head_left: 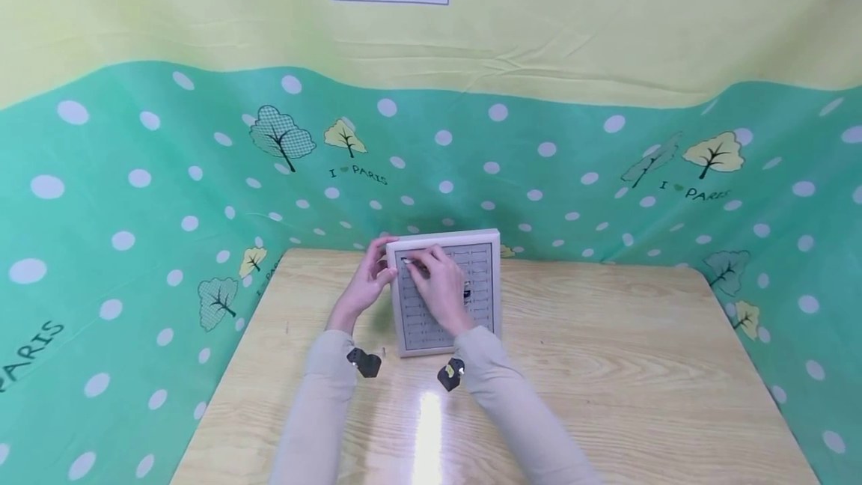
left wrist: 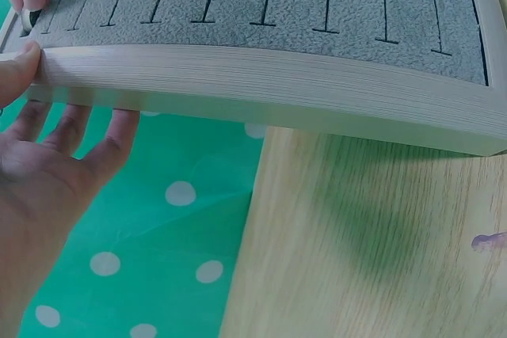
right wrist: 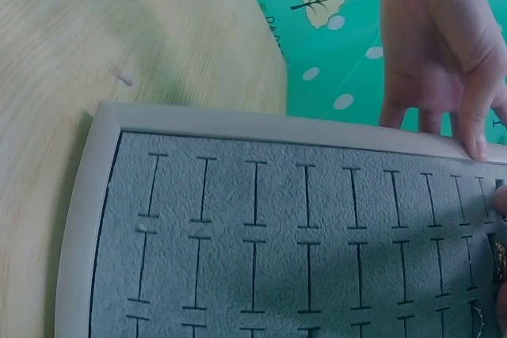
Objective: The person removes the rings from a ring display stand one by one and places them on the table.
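A jewelry display tray (head_left: 481, 320), with a pale frame and a grey padded face cut with rows of I-shaped slots, stands tilted at the far side of the table. My left hand (head_left: 364, 287) grips its left side, thumb at the front edge and fingers behind, as the left wrist view shows. With thumb and fingertips, my right hand (head_left: 441, 287) pinches a small shiny ring-like piece (left wrist: 30, 20) at the upper left corner slot. Its exact kind is mostly hidden by the fingers. A gold-coloured piece (right wrist: 499, 259) sits in a nearby slot.
Another small dark and silvery piece (head_left: 466, 293) sits in the tray, right of the right hand. The wooden table (head_left: 606, 380) carries a small purplish mark (left wrist: 489, 241). A green dotted cloth (head_left: 539, 193) hangs behind and at both sides.
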### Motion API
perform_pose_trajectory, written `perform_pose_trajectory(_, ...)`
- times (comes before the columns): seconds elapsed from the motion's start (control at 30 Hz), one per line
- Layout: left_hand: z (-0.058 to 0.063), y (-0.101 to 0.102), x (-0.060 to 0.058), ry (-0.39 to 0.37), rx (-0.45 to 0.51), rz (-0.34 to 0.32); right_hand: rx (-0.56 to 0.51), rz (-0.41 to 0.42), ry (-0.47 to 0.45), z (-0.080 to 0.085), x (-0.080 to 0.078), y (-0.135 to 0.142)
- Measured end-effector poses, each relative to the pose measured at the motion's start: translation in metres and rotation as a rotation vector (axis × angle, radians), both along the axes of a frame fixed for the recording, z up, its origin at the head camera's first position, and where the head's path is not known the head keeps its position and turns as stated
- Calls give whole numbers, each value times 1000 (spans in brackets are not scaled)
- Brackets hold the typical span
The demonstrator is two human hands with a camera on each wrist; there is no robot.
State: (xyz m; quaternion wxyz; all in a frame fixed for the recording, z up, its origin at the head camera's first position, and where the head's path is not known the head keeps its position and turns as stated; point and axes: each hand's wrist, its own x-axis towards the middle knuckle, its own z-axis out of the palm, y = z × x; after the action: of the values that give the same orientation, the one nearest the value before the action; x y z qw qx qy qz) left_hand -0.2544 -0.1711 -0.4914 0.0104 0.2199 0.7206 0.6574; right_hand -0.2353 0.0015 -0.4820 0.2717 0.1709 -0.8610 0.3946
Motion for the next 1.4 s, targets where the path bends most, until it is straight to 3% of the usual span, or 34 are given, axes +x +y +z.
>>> perform_pose_trajectory(0.17, -1, 3, 1, 29, 12, -11, 1, -33, -33, 0, 1, -1)
perform_pose_trajectory(0.4, -1, 4, 2, 23, -2, 9, -1, -16, -97, 2, 0, 0)
perform_pose_trajectory(0.73, -3, 2, 4, -20, 11, -6, -87, 79, -174, 7, 3, 4)
perform_pose_trajectory(1.0, 22, 5, 16, 0, -22, -4, -153, 223, -301, 13, 7, 15)
perform_pose_trajectory(1.1, 24, 6, 16, -5, -15, -11, -201, 260, -342, 11, 9, 23)
perform_pose_trajectory(1.2, 25, 5, 15, -17, -9, -15, -256, 281, -329, 8, 11, 30)
perform_pose_trajectory(1.4, 4, 4, 6, -12, -13, 9, -257, 269, -224, -4, 19, 57)
